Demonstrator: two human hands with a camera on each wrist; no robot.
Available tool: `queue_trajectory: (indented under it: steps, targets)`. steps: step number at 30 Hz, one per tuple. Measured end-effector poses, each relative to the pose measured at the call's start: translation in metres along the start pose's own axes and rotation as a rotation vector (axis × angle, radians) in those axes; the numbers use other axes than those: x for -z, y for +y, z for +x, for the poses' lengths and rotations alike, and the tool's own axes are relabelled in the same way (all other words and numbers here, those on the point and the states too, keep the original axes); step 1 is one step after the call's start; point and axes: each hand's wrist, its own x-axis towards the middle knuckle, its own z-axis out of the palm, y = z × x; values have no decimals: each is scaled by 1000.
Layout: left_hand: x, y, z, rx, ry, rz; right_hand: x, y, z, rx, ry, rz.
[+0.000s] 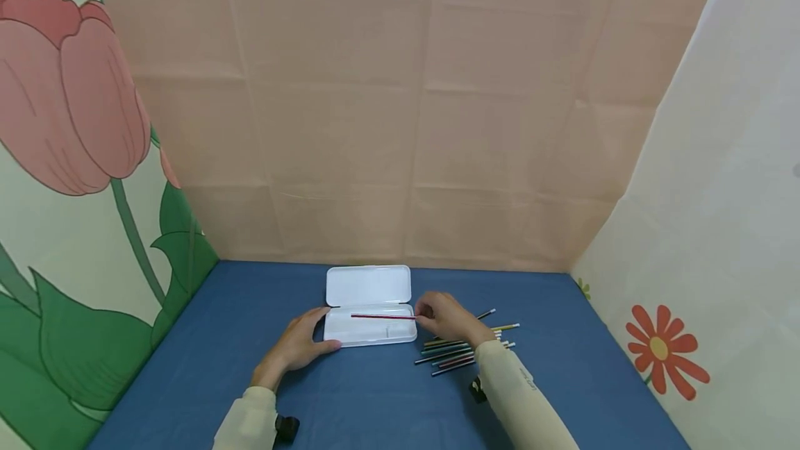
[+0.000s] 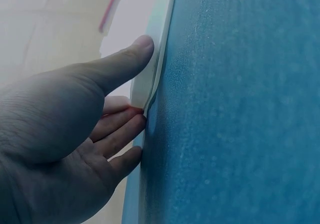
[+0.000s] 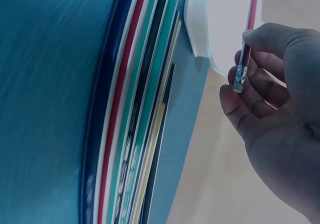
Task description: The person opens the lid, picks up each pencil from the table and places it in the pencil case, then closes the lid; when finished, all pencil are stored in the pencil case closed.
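Observation:
A white pencil case [image 1: 369, 339] lies with its lid [image 1: 369, 286] folded back. My left hand [image 1: 300, 342] holds its left end, thumb at the near corner and fingers at the far one; in the left wrist view the thumb [image 2: 135, 56] lies along the side wall. My right hand [image 1: 446, 317] pinches a red pencil [image 1: 381, 316] near its eraser end, between thumb and fingers. The pencil stretches leftward over the case's bottom half, eraser end [image 3: 239, 81] sticking out below the fingers in the right wrist view.
A loose pile of several pencils [image 1: 446, 360] lies right of the case, partly under my right forearm. Green, dark, red and yellow ones [image 3: 135, 108] show. The blue tabletop [image 1: 375, 401] meets a tan backdrop [image 1: 406, 158] behind, with printed panels left and right.

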Motion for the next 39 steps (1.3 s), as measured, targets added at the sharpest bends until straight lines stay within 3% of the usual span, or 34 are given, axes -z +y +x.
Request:
queue_trajectory:
  steps: [18, 26, 39]
  targets:
    - [-2, 1, 1, 12, 9, 5, -31, -12, 40, 7, -16, -29]
    - [-2, 2, 1, 11, 7, 2, -34, -18, 45, 33, -11, -41]
    - [-1, 3, 1, 2, 4, 2, -39, -17, 48, -2, -33, -13]
